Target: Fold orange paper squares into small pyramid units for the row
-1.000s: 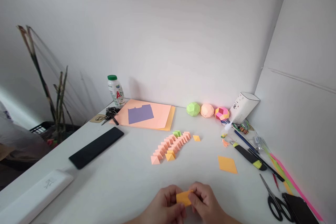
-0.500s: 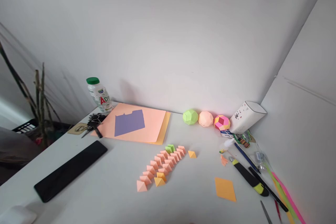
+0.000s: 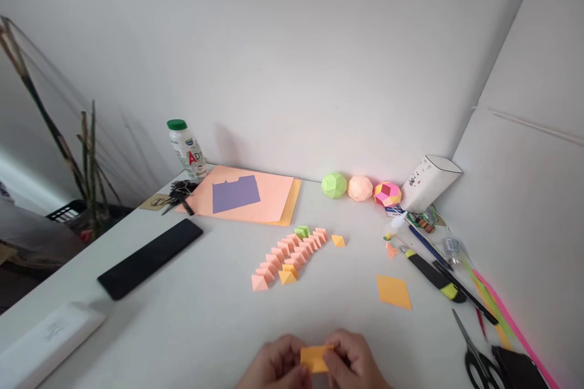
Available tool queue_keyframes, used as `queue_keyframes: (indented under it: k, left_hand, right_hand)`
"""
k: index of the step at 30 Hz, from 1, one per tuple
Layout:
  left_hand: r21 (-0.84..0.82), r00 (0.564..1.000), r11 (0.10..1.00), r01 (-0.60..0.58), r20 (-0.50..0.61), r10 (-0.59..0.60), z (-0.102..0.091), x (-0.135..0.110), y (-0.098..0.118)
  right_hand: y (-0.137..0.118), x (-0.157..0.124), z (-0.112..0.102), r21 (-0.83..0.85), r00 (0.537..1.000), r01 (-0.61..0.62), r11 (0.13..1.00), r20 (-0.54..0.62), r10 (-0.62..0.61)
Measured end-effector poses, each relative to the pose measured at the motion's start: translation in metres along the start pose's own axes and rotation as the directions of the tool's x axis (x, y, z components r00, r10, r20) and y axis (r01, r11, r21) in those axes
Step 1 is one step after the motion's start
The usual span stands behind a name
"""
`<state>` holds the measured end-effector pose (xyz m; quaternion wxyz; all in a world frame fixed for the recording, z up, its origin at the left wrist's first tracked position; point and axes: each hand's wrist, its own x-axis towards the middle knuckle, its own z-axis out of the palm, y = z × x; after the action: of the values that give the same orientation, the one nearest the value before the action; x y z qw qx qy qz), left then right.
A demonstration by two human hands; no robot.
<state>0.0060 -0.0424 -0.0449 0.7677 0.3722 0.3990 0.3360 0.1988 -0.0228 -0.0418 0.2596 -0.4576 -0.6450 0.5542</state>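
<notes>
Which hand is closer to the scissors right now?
Right. The right hand sits left of the scissors, not touching them; the left hand is farther left, across the orange paper that both hands pinch.

There are three paper balls: green ball [image 3: 334,185], peach ball [image 3: 360,188], pink-and-yellow ball [image 3: 387,194]; one bottle [image 3: 186,148], one pair of scissors [image 3: 466,334], one folded orange paper [image 3: 314,357]

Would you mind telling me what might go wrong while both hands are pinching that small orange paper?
The orange paper is pinched between the left hand and right hand, fingers covering part of it, so a fold may land crooked. The row of folded pieces stands just beyond; a forward reach might topple it. Nearby scissors might nick a hand.
</notes>
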Motion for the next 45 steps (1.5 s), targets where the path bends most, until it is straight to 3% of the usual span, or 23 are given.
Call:
queue_keyframes:
  k: [6,45]
  left_hand:
    - [0.02,0.998,0.998,-0.057,0.037,0.056,0.01,0.0,0.019]
    - [0.077,0.992,0.993,-0.09,0.094,0.082,0.008,-0.001,0.021]
  right_hand:
    - [-0.026,0.006,0.002,0.021,0.998,0.053,0.998,-0.042,-0.052]
    - [-0.026,0.006,0.005,0.04,0.995,0.093,0.995,-0.029,-0.092]
